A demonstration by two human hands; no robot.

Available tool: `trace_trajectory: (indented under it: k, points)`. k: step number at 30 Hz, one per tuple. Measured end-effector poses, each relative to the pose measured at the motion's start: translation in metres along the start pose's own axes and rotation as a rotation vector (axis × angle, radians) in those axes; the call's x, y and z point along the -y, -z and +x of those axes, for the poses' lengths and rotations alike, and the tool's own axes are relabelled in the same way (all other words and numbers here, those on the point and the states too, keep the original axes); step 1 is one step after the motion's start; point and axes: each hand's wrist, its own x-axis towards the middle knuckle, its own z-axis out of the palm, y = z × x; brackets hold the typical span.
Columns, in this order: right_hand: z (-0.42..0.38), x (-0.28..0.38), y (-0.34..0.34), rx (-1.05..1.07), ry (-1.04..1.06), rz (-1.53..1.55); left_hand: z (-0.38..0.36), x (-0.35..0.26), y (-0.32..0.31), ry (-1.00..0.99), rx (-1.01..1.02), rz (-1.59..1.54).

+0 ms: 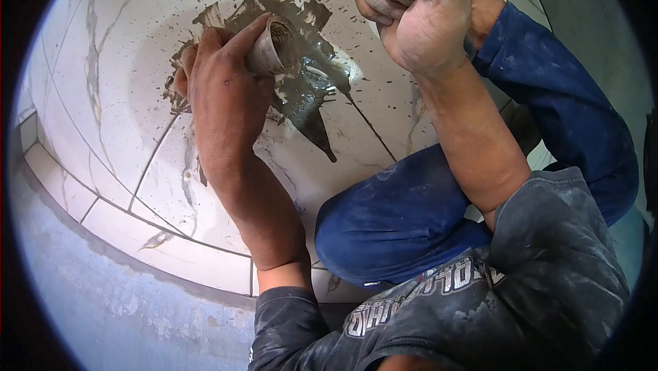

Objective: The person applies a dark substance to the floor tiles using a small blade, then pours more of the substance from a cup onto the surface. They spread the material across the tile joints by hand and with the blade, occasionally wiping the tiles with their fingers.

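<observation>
My left hand (223, 90) is wrapped around a small, greyish, ribbed cup-like cylinder (275, 47). The cylinder is tilted, with its round open end facing right, just over a patch of wet dark grey grout (305, 107) spread on the floor tiles. Up and to the right, my right hand (421, 11) is raised in a fist, dusted with pale powder. Whatever its curled fingers may hold is hidden from view.
White marbled tiles (130, 49) with dark joints and grout spatters cover the floor. Tile skirting (185, 261) and a bluish wall (137, 316) curve along the lower left. My bent legs in blue trousers (397, 213) fill the right side.
</observation>
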Motion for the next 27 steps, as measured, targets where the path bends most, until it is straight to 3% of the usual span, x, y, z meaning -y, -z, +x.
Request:
trace_trajectory:
  k: [13,18,22,27]
  points:
    - [0.0015,0.0065,-0.0016,0.057,0.037,0.046,-0.0016,0.0020,-0.0055,0.030,-0.010,0.093]
    - [-0.0020,0.0032,0.0023,-0.068,-0.039,0.045,-0.0024,-0.0037,-0.0097,-0.004,-0.026,0.087]
    - [-0.0017,0.0029,0.0012,0.003,-0.014,0.036,-0.0030,-0.0040,-0.0089,-0.011,-0.013,0.085]
    - [-0.0001,-0.0011,-0.0037,-0.062,-0.027,0.070,-0.0033,-0.0065,-0.0076,-0.013,0.038,0.092]
